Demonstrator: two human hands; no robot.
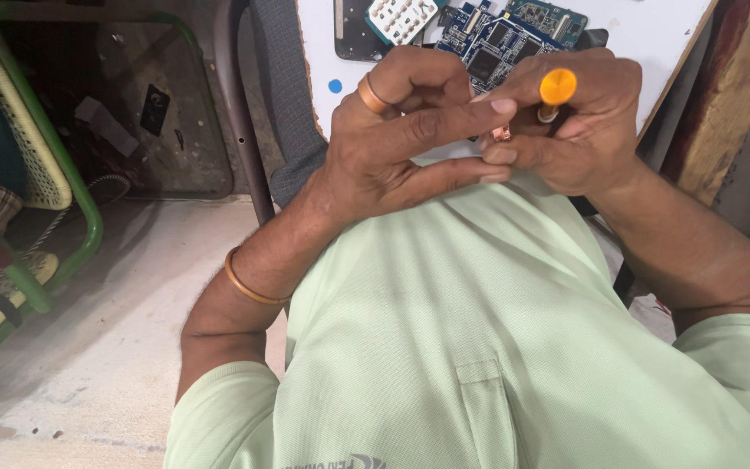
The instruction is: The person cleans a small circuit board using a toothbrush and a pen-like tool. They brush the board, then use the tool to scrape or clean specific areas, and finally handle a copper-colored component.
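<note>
Left hand (397,143): raised in front of the chest, fingers curled, index and middle fingers extended toward the right hand; whether it pinches anything cannot be told. A copper-coloured ring sits on one finger, a copper bangle (249,287) on the wrist.
Right hand (579,122): clenched around a small tool with a round orange cap (557,86) and a metal collar just below the cap.
Tool position: upright in the right fist, cap end toward the camera, tip hidden between the fingers of both hands.
Small copper-toned part (501,132): visible where the fingertips of both hands meet; too small to identify.
Circuit board (501,39): blue-green, lying on the white tabletop (661,30) just beyond the hands.
White keypad piece (401,17): beside the board, at the top edge.
Blue round sticker (334,86): on the tabletop near its left edge.
Green-framed wicker chair (45,174): at far left, on the concrete floor.
Shirt (479,321): light green, with a chest pocket.
</note>
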